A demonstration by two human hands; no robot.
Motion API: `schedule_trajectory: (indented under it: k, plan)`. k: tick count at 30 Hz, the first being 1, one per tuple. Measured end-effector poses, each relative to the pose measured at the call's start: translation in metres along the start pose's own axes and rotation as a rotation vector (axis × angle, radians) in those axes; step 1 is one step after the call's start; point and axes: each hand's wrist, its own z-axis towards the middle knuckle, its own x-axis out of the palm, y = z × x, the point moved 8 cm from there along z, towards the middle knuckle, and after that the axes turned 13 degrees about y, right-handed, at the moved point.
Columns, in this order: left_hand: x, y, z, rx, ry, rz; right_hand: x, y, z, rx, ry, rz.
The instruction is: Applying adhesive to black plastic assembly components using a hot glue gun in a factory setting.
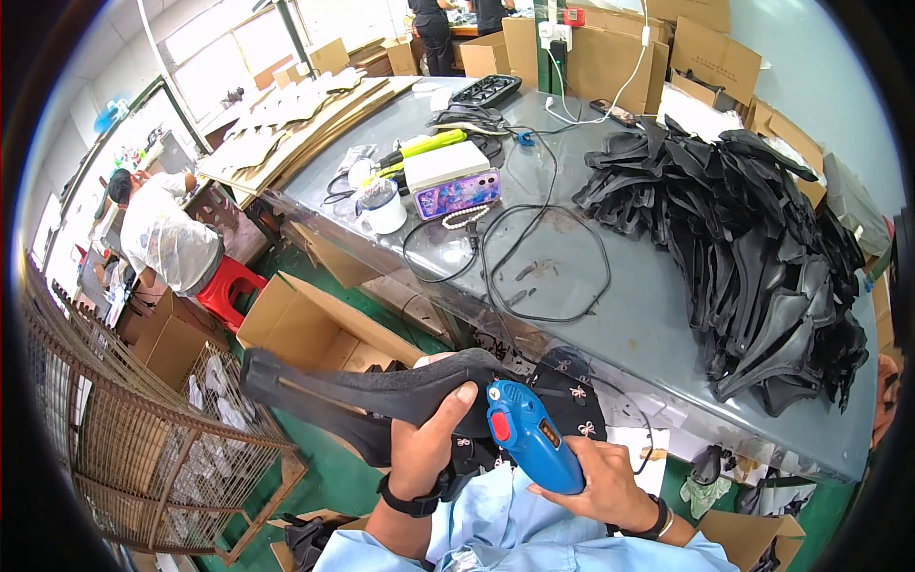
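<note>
My left hand (422, 453) is closed round a long black padded piece (355, 393) with a fuzzy edge, its thumb pressed on the near face. The piece points out to the left over an open cardboard box (303, 324). A blue handheld power tool (545, 446) with a red button is gripped in my right hand (602, 484). The tool's head rests against or very close to the right end of the black piece; whether they touch I cannot tell. A dark cable (652, 419) curves near the tool.
On the grey table (658, 334) lies a large heap of black moulded pieces (753, 238). A purple-cased phone (457, 194), a white mug (383, 208) and looped cables (548, 317) are there too. A wire cage (181, 419) stands left; a person (172, 229) sits on a red stool (229, 286).
</note>
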Motion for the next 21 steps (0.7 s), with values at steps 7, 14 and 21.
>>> schedule_trajectory:
  k: [7, 14, 21]
  plan:
    - [0.002, -0.012, 0.017, -0.195, 0.255, 0.342, -0.004, 0.0, -0.002, -0.054, -0.04, -0.137]
    - [0.013, 0.012, 0.019, -0.041, 0.619, 0.781, 0.008, -0.001, -0.002, -0.073, 0.06, 0.028]
    - [0.017, 0.039, 0.013, 0.041, 0.504, 0.734, 0.013, -0.001, 0.002, 0.049, 0.182, 0.334]
